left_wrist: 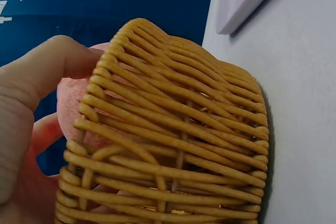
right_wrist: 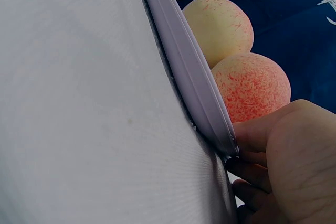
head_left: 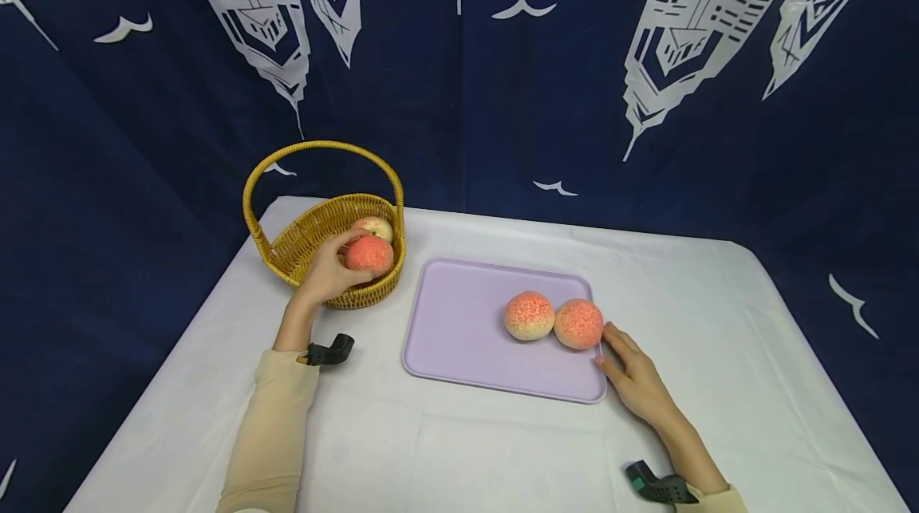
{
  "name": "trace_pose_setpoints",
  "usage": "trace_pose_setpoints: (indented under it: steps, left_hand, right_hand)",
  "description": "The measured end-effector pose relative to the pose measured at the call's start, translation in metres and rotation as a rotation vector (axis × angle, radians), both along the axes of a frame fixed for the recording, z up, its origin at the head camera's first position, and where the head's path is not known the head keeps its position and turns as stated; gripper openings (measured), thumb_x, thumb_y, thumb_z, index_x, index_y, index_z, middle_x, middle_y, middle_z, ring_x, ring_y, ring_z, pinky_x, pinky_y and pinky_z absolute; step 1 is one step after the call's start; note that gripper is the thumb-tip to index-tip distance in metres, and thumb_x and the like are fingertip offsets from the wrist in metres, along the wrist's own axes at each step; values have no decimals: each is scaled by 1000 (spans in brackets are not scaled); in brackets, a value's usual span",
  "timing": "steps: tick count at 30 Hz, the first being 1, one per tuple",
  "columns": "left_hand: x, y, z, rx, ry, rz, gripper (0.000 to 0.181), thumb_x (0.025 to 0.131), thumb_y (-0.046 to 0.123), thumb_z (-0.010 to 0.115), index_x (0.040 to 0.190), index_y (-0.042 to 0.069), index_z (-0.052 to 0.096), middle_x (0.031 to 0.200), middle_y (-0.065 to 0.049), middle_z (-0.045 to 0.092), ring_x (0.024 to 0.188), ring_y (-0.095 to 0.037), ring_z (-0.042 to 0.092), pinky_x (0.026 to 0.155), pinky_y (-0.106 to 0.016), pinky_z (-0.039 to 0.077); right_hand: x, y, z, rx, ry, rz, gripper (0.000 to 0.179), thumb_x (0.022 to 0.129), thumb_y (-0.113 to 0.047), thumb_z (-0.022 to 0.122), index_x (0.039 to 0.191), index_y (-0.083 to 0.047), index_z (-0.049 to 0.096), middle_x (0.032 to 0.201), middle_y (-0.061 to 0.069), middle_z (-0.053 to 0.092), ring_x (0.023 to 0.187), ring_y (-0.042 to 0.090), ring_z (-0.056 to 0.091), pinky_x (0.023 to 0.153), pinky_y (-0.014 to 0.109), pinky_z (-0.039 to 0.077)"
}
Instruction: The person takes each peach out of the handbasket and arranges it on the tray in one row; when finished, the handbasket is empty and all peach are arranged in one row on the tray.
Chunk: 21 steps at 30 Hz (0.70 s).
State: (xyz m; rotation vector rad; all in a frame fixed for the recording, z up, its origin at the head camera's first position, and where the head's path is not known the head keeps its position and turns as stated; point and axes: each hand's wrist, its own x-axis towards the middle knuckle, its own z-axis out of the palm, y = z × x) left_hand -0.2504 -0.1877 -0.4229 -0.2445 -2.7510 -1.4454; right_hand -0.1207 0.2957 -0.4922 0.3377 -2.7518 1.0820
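My left hand point(head_left: 332, 267) reaches into the yellow wicker basket point(head_left: 287, 251) and grips a reddish peach point(head_left: 370, 256) between thumb and fingers. Behind it in the basket lies a paler peach point(head_left: 375, 227). The left wrist view has the basket's woven side point(left_wrist: 178, 129) covering much of the held peach point(left_wrist: 73, 103). At the right edge of the lilac tray point(head_left: 459, 321), my right hand point(head_left: 640, 381) has its fingers loosely extended, fingertips right at the rim. Beside them on the tray sits a pink peach point(head_left: 578, 324), next to another speckled peach point(head_left: 529, 315).
A white cloth point(head_left: 502, 449) covers the table. The basket's tall arched handle point(head_left: 323, 145) rises above the left hand. A dark blue curtain point(head_left: 459, 114) with white prints hangs behind the table. Each wrist wears a black camera mount point(head_left: 330, 350).
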Motion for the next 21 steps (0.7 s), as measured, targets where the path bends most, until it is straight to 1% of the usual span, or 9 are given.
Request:
trace_pose_setpoints:
  steps: [2, 5, 8, 10, 13, 17, 19, 21]
  left_hand:
    - [1, 1, 1, 17, 26, 20, 71, 75, 10, 81, 139, 8, 51, 132, -21, 49, 112, -36, 49, 95, -51, 45]
    - [4, 4, 6, 34, 68, 35, 70, 74, 8, 80, 138, 9, 52, 130, -21, 47, 112, -36, 48, 96, -52, 45]
    - [8, 9, 14, 64, 117, 38, 70, 72, 7, 80, 137, 10, 54, 127, -20, 49, 113, -35, 48, 95, -51, 46]
    - [10, 14, 18, 81, 150, 28, 68, 71, 7, 81, 135, 10, 57, 125, -18, 51, 113, -32, 49, 93, -48, 48]
    - [15, 23, 24, 112, 194, -18, 66, 70, 7, 82, 131, 10, 59, 125, -17, 53, 109, -32, 53, 89, -46, 50]
    - [20, 40, 26, 134, 239, -124, 64, 69, 6, 81, 129, 6, 60, 128, -17, 54, 108, -32, 56, 90, -46, 50]
    - [23, 50, 25, 133, 244, -165, 63, 68, 6, 81, 129, 6, 61, 128, -16, 55, 108, -30, 56, 89, -44, 50]
    - [25, 62, 22, 125, 229, -199, 64, 68, 8, 81, 128, 8, 61, 123, -15, 57, 106, -28, 56, 87, -41, 51]
  right_hand:
    - [0, 0, 1, 0, -5, -1, 52, 96, -11, 57, 141, 11, 42, 146, 34, 39, 135, 54, 33, 100, -1, 8]
    - [0, 0, 1, 1, -9, -1, 52, 96, -11, 57, 141, 10, 42, 146, 34, 39, 135, 54, 33, 101, -1, 8]
    - [0, 0, 1, 1, -4, -1, 52, 96, -10, 57, 141, 11, 42, 146, 34, 39, 135, 54, 33, 101, -1, 8]
    - [-1, 0, 0, 2, -3, -1, 52, 96, -10, 58, 140, 11, 43, 146, 34, 39, 135, 54, 33, 101, -1, 8]
    - [-1, 0, -1, 1, -3, -3, 51, 96, -10, 58, 140, 11, 43, 146, 34, 39, 135, 55, 33, 101, 0, 7]
    - [-1, 0, -1, 3, -2, -2, 51, 96, -10, 58, 140, 11, 43, 146, 34, 39, 135, 55, 33, 101, 0, 7]
    - [-1, 1, -1, 3, 1, -1, 51, 95, -10, 58, 140, 11, 43, 145, 34, 39, 135, 55, 33, 101, -1, 7]
    - [-1, 1, -2, 3, 5, 0, 51, 95, -9, 58, 140, 11, 43, 145, 34, 40, 134, 55, 34, 101, -1, 8]
